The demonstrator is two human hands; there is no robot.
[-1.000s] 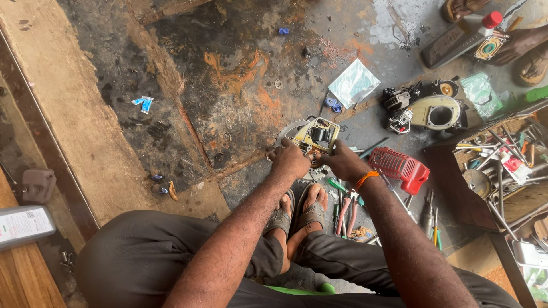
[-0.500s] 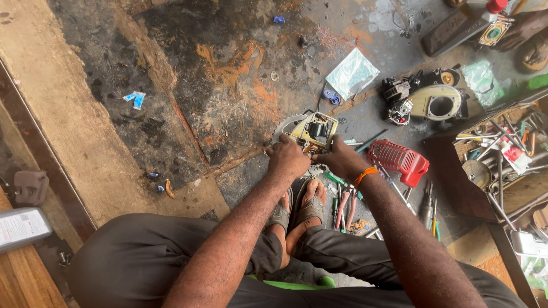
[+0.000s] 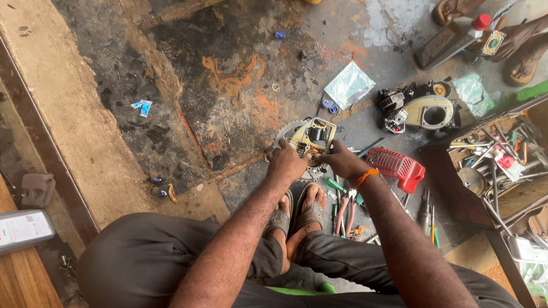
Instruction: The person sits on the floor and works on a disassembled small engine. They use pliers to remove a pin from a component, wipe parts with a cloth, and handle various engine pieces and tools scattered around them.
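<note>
I sit on the floor with both arms stretched forward over my sandalled feet. A small cream-and-metal engine part (image 3: 313, 136) rests on the stained concrete in front of me. My left hand (image 3: 285, 162) grips its near left side. On the near right side my right hand (image 3: 341, 161), with an orange band at the wrist, holds the same part. What the fingertips do underneath is hidden.
A red plastic cover (image 3: 397, 166) and pliers (image 3: 344, 211) lie right of my feet. A cream engine housing (image 3: 425, 111), a clear plastic bag (image 3: 348, 85) and a wooden tool box (image 3: 494, 165) sit further right. Another person's feet (image 3: 522, 40) are at top right. A wooden plank (image 3: 68, 120) runs along the left.
Both hands stay on the engine part, which has barely shifted. The view has moved slightly, with no visible change in grip.
</note>
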